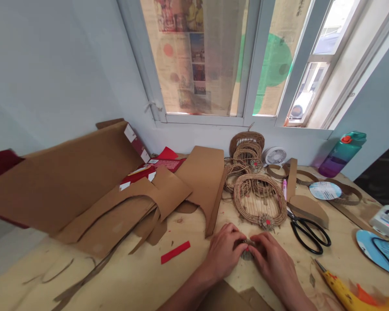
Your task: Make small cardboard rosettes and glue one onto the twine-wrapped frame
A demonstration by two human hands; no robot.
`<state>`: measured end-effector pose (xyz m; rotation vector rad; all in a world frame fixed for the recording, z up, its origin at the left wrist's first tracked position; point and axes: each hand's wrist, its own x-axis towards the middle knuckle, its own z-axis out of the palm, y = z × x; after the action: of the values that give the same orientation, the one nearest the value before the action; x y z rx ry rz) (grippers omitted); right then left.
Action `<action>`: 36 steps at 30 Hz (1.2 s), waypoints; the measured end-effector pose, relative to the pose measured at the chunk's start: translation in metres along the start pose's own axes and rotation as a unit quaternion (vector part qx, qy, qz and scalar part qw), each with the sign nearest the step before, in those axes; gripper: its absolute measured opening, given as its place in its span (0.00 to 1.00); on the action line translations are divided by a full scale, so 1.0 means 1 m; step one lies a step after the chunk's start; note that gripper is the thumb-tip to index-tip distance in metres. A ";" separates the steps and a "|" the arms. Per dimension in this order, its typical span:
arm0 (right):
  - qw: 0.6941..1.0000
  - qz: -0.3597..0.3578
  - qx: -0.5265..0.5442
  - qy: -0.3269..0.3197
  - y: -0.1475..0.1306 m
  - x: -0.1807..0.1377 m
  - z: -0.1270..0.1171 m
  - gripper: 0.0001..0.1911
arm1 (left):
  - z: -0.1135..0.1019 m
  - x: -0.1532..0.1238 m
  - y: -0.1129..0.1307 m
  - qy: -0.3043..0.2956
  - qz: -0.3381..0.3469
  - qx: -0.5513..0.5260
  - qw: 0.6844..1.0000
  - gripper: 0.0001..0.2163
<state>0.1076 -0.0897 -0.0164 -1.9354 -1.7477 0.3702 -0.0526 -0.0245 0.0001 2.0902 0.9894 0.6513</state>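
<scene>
Near the table's front, my left hand (226,249) and my right hand (272,258) come together over a small round cardboard rosette (246,255) with a red centre. Both hands have their fingers closed on it, the thumbs pressing close to the red middle. My fingers hide part of its rim. Just beyond them lies a twine-wrapped oval frame (240,203), strung with cords across its opening. A similar finished rosette (266,222) with a red centre sits on that frame's lower edge. To the left of my left hand is a red strip (175,252).
Cut cardboard pieces (201,172) and a large folded cardboard sheet (68,168) cover the left. Black-handled scissors (307,233) and a yellow glue gun (346,291) lie at right. Behind stand more twine frames (247,142), a small white fan (275,155) and a bottle (340,155).
</scene>
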 end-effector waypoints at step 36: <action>0.952 -0.024 0.298 -0.064 -0.011 -0.004 -0.010 0.09 | -0.016 -0.002 0.003 -0.049 0.003 -0.237 0.970 0.07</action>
<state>0.1030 -0.0945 -0.0026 -1.4548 -1.5190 0.9073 -0.0635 -0.0214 0.0114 1.6857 0.6901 0.7016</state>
